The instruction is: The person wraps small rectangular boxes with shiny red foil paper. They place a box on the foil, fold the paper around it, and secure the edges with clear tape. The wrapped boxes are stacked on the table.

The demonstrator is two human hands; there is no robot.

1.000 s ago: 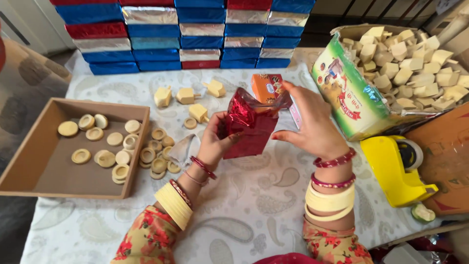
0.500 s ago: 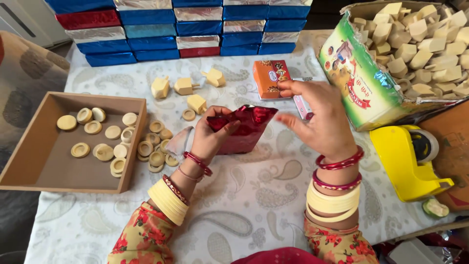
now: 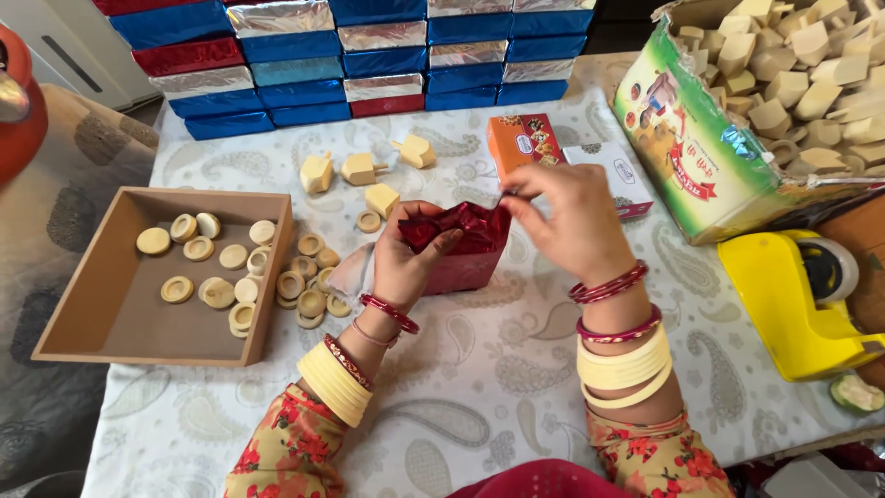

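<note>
Table w/ a paisley cloth (image 3: pixel 479 387), stacks of blue, red & silver foil boxes (image 3: pixel 369 55) at the far edge. Left hand (image 3: pixel 406 263) grips the crumpled top of a red foil packet (image 3: pixel 461 249), fingers curled on it; right hand (image 3: pixel 562 221) pinches the packet's opposite edge, thumb & forefinger closed on the foil. Left of the left hand: brown tray (image 3: pixel 111 323) w/ pale wooden discs (image 3: pixel 309 290) in & beside it; right of the right hand: yellow tape dispenser (image 3: pixel 793 304).

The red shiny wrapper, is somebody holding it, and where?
Yes. Both hands hold the red wrapper: left hand at its left top, right hand pinching its top right edge.
</note>
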